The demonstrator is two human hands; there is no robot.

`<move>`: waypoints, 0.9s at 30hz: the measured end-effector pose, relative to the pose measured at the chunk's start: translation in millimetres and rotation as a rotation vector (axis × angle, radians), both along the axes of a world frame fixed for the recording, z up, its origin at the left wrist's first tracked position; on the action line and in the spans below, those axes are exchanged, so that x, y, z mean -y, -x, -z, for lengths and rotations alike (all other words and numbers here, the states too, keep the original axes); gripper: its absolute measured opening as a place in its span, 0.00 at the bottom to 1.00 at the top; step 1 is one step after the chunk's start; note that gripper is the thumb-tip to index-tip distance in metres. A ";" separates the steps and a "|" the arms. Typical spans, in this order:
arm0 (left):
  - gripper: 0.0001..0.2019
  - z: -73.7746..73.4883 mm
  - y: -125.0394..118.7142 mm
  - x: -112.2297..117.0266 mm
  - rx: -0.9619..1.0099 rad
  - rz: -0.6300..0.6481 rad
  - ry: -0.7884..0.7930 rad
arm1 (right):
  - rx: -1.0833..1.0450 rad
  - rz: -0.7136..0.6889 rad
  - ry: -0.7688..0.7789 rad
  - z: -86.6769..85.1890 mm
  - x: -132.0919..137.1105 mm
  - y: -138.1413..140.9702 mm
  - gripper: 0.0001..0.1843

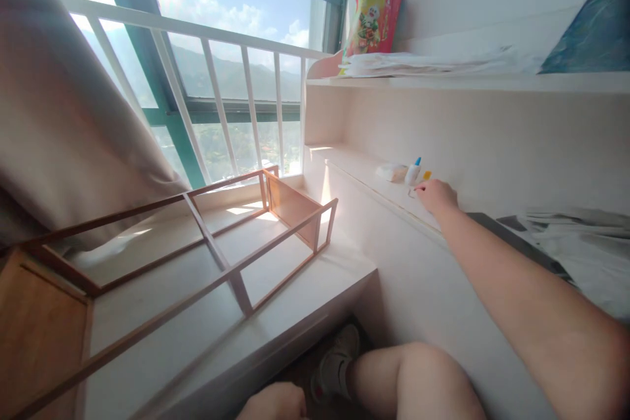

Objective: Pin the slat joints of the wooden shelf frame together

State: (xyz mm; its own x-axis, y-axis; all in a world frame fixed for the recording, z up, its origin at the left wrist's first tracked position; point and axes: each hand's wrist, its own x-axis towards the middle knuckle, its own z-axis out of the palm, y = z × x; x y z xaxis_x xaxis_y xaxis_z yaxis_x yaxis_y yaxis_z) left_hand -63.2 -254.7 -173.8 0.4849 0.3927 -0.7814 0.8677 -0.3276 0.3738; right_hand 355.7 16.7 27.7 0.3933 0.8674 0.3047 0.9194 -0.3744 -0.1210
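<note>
My right hand (437, 194) reaches out to the white ledge with its fingers pinched together. A tiny thin bent piece (410, 193) shows just beside the fingertips; I cannot tell if they grip it. Close by stand a small white bottle with a blue cap (413, 173), a small yellow item (426, 175) and a clear plastic bag (392, 172). Low in the view, my left hand (276, 401) is curled closed near my leg, and whatever it may hold is hidden. A brown wooden frame (231, 269) with end panels lies on the white platform to the left, apart from both hands.
The white platform (162, 315) ends in an edge above my foot (339, 357). A curtain (73, 118) hangs at the left, before a window railing (249, 92). The upper shelf (467, 82) carries a red and yellow bag (374, 13). Plastic wrapping (585, 249) lies at the right.
</note>
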 end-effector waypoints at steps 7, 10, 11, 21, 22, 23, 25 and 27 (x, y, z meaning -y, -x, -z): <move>0.14 15.6 -6.7 -0.8 -0.065 -0.052 -0.034 | -0.006 0.028 -0.002 6.6 -6.8 -8.3 0.12; 0.14 10.8 -8.9 -2.0 0.008 -0.043 -0.131 | 0.008 0.032 -0.013 9.4 -9.3 -10.8 0.11; 0.14 6.8 -9.3 -2.6 0.048 -0.037 -0.170 | 0.015 0.031 -0.016 10.1 -10.2 -11.4 0.11; 0.16 -123.8 8.3 -1.8 0.557 -0.094 -0.659 | -0.005 -0.015 -0.082 13.6 -18.5 -15.9 0.14; 0.15 -142.6 14.7 -1.4 0.586 -0.120 -0.696 | -0.006 -0.023 -0.089 13.8 -18.8 -16.4 0.15; 0.15 -160.0 22.3 -2.2 0.602 -0.150 -0.742 | -0.004 -0.033 -0.098 14.0 -18.9 -16.7 0.17; 0.15 -187.9 41.1 -8.7 0.604 -0.222 -0.884 | 0.005 -0.056 -0.113 14.1 -18.4 -16.8 0.20; 0.12 -204.5 63.1 -21.1 0.545 -0.295 -1.019 | 0.019 -0.071 -0.121 13.9 -17.0 -16.3 0.19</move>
State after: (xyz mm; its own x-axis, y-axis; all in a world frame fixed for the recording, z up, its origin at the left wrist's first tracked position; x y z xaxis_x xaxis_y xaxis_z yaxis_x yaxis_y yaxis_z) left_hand -126.2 -233.6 30.8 0.4433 0.8649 0.2355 0.7670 -0.5019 0.3997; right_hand 372.0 33.7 13.8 0.3253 0.8495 0.4153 0.9456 -0.2919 -0.1435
